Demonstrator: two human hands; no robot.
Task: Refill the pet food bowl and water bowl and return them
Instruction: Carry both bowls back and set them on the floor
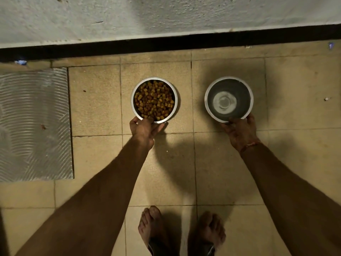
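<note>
Feet: two, bare, near edge.
Left hand: grips near rim of food bowl, on floor, left.
Right hand: grips near rim of water bowl, right.
Risk: jerky release tips water, scatters kibble.
Bowls: two.
Mat: one, far left.

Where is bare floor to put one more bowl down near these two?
Bare tiles lie between the food bowl and the grey mat, and right of the water bowl. The gap between the bowls is narrow. The near rims are crowded by the left hand and right hand.
</note>
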